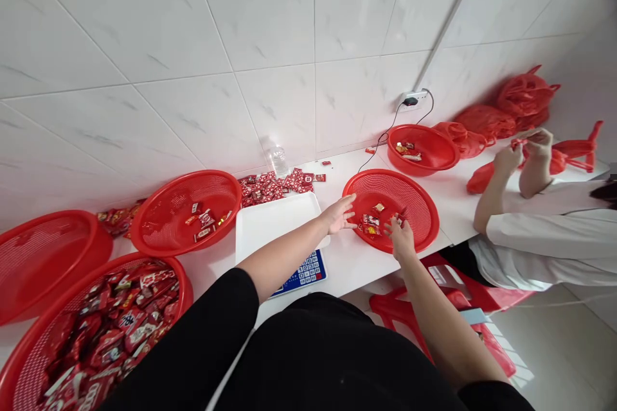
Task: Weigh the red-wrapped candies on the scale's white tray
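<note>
My left hand (pixel 339 214) is at the near-left rim of a red plastic basket (pixel 427 205), fingers spread and nothing in them. Inside that basket, my right hand (pixel 402 239) pinches a small red wrapped candy (pixel 399 218), partly covered by the fingers. Several wrapped candies (pixel 371 223) lie on the basket's bottom between my hands. To the left of the basket, under my left forearm, is a digital scale with a white tray (pixel 274 221) and a blue keypad (pixel 308 270), partly hidden by the arm.
A red basket heaped with candies (pixel 130 321) stands front left, near a sparsely filled one (pixel 186 180). Behind the scale lie small red packets (pixel 270 187) and a clear bottle (pixel 278 159). At right, a co-worker (pixel 540 237) handles red bags (pixel 482 176). A cord (pixel 385 135) runs from the wall socket.
</note>
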The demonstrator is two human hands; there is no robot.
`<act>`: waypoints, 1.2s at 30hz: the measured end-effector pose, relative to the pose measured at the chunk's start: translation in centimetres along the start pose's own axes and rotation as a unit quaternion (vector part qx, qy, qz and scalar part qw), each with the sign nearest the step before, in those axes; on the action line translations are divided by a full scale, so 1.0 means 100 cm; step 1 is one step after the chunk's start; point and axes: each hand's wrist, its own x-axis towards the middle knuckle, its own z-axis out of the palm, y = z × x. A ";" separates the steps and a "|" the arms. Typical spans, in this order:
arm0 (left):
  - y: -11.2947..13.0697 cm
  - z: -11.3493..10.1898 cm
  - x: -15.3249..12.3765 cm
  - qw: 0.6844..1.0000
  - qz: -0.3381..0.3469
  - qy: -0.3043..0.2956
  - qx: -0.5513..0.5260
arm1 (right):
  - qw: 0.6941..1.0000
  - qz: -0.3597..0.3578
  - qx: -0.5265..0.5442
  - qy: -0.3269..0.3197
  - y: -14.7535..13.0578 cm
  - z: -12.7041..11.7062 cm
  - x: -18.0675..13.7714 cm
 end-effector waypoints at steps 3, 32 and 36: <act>-0.009 -0.042 -0.040 1.000 -0.011 0.007 -0.011 | 0.998 0.032 0.038 -0.034 -0.001 0.024 -0.006; -0.164 -0.355 -0.339 0.622 -0.169 0.563 0.517 | 0.905 -0.076 -0.202 -0.368 -0.027 0.216 -0.140; -0.162 -0.364 -0.343 0.641 -0.094 0.578 0.496 | 0.902 -0.083 -0.192 -0.378 -0.031 0.215 -0.148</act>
